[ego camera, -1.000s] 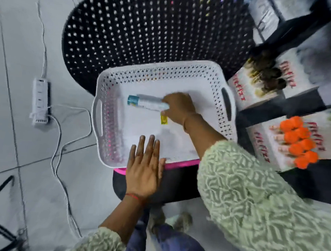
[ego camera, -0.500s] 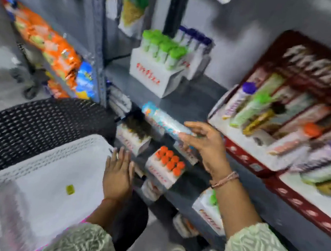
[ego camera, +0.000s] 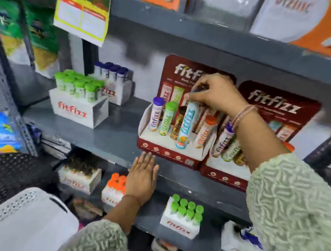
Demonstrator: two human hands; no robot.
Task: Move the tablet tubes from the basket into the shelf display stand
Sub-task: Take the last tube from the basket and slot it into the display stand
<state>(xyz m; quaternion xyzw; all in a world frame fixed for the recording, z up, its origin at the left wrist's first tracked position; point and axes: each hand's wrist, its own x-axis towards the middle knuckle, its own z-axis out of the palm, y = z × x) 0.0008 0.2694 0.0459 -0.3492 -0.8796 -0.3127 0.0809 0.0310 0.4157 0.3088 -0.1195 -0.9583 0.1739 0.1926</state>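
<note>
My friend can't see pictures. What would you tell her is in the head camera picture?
A person's right hand lowers a blue-and-white tablet tube into a red display stand on a grey shelf, beside purple-, green- and orange-capped tubes. The left hand rests flat on the shelf edge, and a white basket sits at bottom left.

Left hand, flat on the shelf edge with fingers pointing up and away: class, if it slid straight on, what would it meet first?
Most likely the red front lip of the display stand; the left hand fingertips lie just short of it, though depth is unclear.

Five tubes stand in one display stand.
</note>
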